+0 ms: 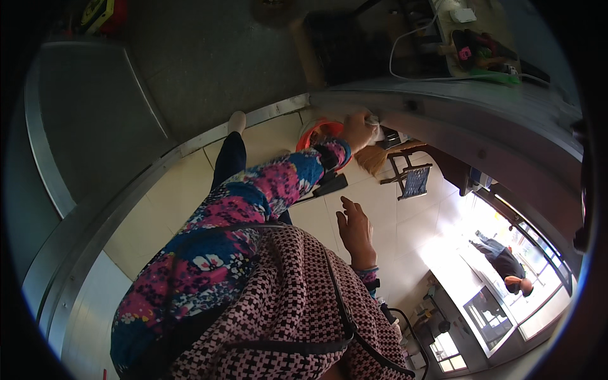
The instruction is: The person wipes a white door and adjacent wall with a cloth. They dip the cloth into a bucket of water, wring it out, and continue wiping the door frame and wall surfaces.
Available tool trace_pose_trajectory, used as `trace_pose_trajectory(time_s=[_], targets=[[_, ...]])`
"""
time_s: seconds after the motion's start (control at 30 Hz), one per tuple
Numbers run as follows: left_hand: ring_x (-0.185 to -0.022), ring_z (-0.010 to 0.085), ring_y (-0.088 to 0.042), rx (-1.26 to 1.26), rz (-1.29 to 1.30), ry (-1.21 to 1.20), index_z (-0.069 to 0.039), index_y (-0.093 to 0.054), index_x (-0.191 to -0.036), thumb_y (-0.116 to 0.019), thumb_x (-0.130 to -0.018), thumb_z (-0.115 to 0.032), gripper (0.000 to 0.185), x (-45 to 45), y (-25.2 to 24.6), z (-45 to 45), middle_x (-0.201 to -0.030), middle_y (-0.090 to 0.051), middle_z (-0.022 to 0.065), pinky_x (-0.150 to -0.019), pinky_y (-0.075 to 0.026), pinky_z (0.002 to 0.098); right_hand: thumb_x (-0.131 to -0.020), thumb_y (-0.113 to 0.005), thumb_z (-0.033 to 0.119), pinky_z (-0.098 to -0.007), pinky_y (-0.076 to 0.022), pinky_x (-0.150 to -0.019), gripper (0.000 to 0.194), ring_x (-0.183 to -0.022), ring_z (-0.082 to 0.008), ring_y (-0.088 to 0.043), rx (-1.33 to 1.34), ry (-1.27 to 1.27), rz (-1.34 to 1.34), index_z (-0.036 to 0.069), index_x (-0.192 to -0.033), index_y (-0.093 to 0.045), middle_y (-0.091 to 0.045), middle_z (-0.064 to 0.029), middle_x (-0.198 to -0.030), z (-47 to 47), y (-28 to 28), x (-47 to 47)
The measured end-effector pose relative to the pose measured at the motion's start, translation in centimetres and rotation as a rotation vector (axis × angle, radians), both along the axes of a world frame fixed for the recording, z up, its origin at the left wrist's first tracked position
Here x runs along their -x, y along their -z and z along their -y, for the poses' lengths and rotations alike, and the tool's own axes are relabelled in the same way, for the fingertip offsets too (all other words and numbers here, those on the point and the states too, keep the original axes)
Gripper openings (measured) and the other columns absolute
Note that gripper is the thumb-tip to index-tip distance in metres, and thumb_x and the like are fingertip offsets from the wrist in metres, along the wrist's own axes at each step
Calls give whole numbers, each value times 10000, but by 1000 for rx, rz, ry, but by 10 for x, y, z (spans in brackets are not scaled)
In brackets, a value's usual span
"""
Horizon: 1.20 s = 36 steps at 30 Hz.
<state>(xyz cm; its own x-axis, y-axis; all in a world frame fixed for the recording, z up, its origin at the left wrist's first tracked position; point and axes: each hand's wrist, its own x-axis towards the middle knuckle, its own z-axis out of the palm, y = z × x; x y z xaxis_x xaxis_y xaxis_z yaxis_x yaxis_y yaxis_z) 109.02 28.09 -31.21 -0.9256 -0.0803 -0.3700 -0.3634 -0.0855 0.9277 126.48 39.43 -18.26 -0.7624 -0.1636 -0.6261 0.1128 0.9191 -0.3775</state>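
Observation:
My left hand (358, 130), at the end of a floral sleeve, is closed on a crumpled whitish cloth (373, 121) beside a long metal frame edge (441, 111). Below and behind that hand is an orange-red bucket (308, 135), partly hidden by the wrist and sleeve; its contents are unclear. My right hand (357, 232) hangs lower in the picture over the tiled floor, holding nothing, its fingers apart. A straw broom (372, 159) lies just right of the bucket.
A folding stool (415, 181) stands on the tiles (363, 202). A raised metal sill (275, 109) runs by one foot (236, 122). Upper right, a white cable (392, 59) hangs near a cluttered surface (444, 28). Another person (506, 266) is far off by bright windows.

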Motion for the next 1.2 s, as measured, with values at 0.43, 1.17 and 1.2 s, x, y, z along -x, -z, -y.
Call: trace_pose_trajectory(time_s=[0.43,1.17,1.2], targets=[[-767,165,-643,-596,415,-230,9,-620,-1146,-689,-948,-119,246,7,15,18,-877,-666,78,-624,-557,306,-959,-649,204,-515,-549,-850,415,-1013,-421,-678,-10,75,107,132,-1365,-600,-668,-171,-1215,14,-4,-21],[-915,216,-661,-182,1,-142,30,-609,-1176,-663,-927,-141,307,-16,-30,6,-1006,-688,162,-764,-553,377,-957,-642,181,-502,-550,-853,415,-1010,-419,-675,11,69,90,133,-1366,-593,-660,-170,-1220,23,-2,-1],[-930,217,-662,-275,211,-216,26,-611,-1188,-646,-927,-125,303,-16,-25,4,-1022,-689,162,-760,-552,382,-956,-643,177,-501,-550,-852,414,-1010,-418,-675,-29,53,99,133,-1365,-594,-661,-169,-1221,24,-2,-1]])
